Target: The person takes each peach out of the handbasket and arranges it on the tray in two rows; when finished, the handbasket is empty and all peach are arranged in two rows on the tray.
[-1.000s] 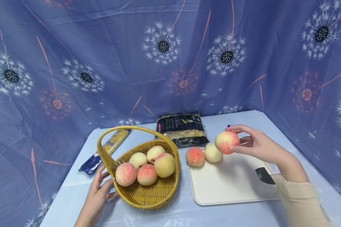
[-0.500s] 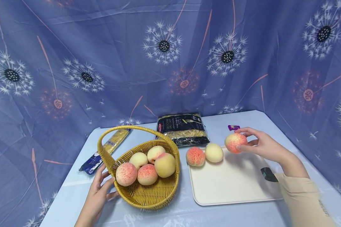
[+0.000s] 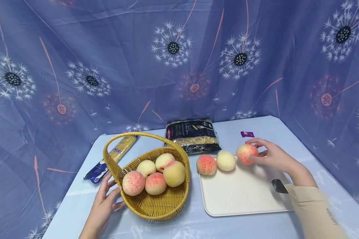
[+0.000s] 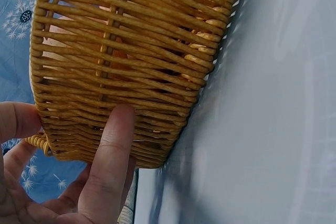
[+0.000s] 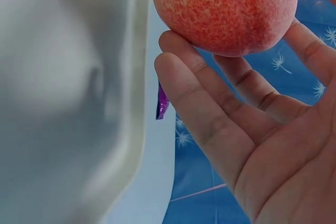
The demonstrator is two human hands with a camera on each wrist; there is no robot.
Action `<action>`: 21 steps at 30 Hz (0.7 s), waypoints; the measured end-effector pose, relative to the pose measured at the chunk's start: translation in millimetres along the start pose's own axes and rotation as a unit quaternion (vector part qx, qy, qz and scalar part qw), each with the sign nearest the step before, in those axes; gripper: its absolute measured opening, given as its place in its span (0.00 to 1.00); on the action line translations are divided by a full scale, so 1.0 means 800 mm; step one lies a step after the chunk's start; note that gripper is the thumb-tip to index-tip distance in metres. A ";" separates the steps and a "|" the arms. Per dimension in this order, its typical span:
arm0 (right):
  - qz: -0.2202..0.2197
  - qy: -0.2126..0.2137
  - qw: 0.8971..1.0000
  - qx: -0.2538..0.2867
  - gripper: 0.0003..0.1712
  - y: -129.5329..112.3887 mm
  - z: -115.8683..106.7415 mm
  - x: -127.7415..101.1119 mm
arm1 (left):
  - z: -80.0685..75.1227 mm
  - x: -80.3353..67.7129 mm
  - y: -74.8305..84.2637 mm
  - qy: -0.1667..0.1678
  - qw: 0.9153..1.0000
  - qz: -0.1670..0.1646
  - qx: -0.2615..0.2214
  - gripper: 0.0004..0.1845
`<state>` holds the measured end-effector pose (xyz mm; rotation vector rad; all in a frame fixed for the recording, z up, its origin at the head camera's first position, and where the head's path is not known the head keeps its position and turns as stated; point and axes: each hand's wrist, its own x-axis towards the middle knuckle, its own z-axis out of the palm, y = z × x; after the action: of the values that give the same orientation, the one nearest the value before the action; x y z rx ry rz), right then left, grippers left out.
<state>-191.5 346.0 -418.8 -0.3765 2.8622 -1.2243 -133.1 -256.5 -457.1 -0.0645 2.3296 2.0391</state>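
Lowered since a second ago: right hand (image 3: 272,156), fingers curled round a speckled peach (image 3: 247,153), now setting it at the cutting board's (image 3: 242,196) far edge, right of centre frame, third in the row; placement nearly finished; lower left, left hand (image 3: 103,205) spread against the wicker basket (image 3: 155,205), unmoved.

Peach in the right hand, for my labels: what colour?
Pinkish-red speckles over cream peach, clearest in the right wrist view.

Head view bright, even, soft shadows beneath basket (image 3: 155,199); sleeve (image 3: 314,209) motion-blurred at the edge. Right wrist: tray (image 5: 63,103) out of focus. Left wrist sharp.
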 end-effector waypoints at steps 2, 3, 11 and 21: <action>-0.003 0.003 1.000 -0.001 0.35 0.001 0.002 0.001 | 0.000 0.000 0.000 0.000 1.000 0.000 -0.001 0.36; -0.005 0.004 1.000 -0.001 0.35 0.001 0.003 0.002 | 0.000 0.000 0.000 0.001 1.000 0.000 -0.002 0.36; -0.002 -0.005 1.000 0.012 0.35 0.008 0.010 0.008 | 0.001 0.000 0.001 0.000 1.000 -0.005 -0.004 0.37; 0.021 -0.019 1.000 0.010 0.36 0.012 0.018 0.012 | 0.001 0.000 -0.001 0.001 1.000 0.004 0.000 0.35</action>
<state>-201.3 339.7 -434.7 -0.3333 2.8083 -1.2241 -133.4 -255.9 -458.3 -0.0573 2.3345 2.0435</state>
